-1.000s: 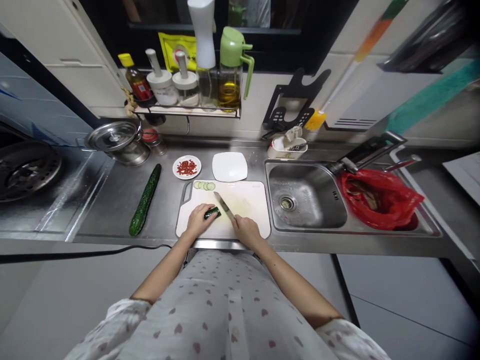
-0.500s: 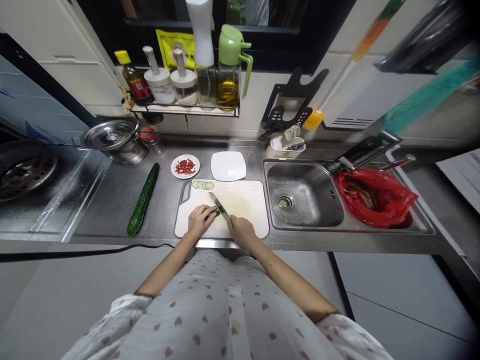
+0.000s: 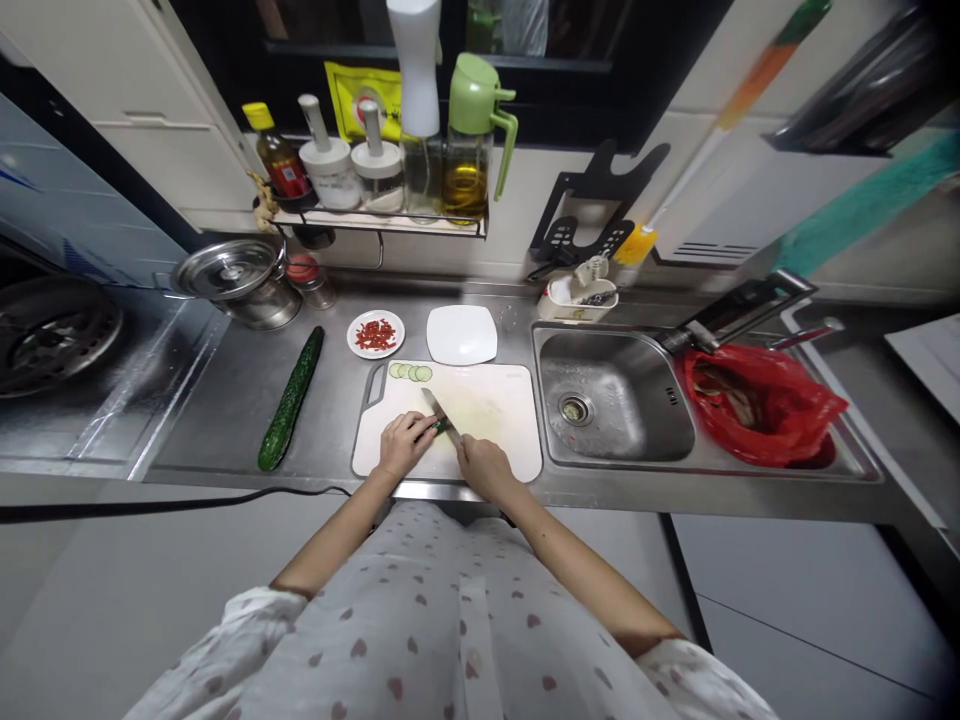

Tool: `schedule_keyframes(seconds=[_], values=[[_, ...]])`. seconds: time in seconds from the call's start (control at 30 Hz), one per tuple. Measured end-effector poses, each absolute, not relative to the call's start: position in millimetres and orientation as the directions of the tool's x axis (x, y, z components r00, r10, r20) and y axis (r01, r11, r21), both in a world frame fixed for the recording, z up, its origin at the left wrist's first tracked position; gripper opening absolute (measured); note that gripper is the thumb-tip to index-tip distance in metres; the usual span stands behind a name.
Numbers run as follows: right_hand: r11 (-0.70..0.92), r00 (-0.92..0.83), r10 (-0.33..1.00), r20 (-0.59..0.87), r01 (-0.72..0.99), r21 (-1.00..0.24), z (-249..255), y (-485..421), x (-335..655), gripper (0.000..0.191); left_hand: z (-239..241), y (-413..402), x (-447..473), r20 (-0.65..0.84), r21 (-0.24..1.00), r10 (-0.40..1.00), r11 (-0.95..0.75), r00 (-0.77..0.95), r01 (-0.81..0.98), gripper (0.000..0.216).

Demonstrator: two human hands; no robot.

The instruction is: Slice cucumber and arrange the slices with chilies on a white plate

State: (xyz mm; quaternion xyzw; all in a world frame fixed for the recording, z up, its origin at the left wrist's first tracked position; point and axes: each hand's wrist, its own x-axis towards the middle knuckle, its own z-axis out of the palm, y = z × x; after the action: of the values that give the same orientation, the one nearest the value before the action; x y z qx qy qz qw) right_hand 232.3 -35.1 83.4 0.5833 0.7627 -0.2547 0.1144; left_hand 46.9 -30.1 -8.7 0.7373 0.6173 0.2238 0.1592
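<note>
On the white cutting board (image 3: 510,400), my left hand (image 3: 405,440) is closed over a short piece of cucumber (image 3: 439,426), mostly hidden by the fingers. My right hand (image 3: 484,465) grips a knife (image 3: 441,412) by its handle, the blade slanting up and left across the cucumber piece. Several round cucumber slices (image 3: 411,372) lie overlapping in a row along the board's upper left edge. A whole green cucumber (image 3: 291,400) rests on the steel counter left of the board.
Behind the board are a white plate (image 3: 462,335) and a small dish (image 3: 362,347) of chopped red pieces. To the right is a steel sink (image 3: 622,400) with a red plastic bag (image 3: 780,420) beside it. A lidded pot (image 3: 262,300) stands back left, under a rack of bottles.
The camera view has shifted slightly, moving everything a little to the right. Both hands stay at the cucumber piece, and the knife is still across it with only a small shift.
</note>
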Motion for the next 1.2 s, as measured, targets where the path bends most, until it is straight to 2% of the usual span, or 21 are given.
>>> schedule_keyframes(seconds=[0.33, 0.7, 1.2], values=[[0.192, -0.300, 0.819, -0.490, 0.947, -0.259, 88, -36, 227, 0.027, -11, -29, 47, 0.102, 0.493, 0.987, -0.160, 0.126, 0.855, 0.033], [0.163, -0.258, 0.772, -0.581, 0.964, -0.211, 92, -55, 241, 0.027, -11, -29, 48, 0.090, 0.509, 0.989, -0.149, 0.120, 0.848, 0.031], [0.170, -0.260, 0.769, -0.584, 0.964, -0.205, 99, -49, 239, 0.029, -13, -29, 48, 0.115, 0.494, 0.985, -0.168, 0.127, 0.853, 0.033]])
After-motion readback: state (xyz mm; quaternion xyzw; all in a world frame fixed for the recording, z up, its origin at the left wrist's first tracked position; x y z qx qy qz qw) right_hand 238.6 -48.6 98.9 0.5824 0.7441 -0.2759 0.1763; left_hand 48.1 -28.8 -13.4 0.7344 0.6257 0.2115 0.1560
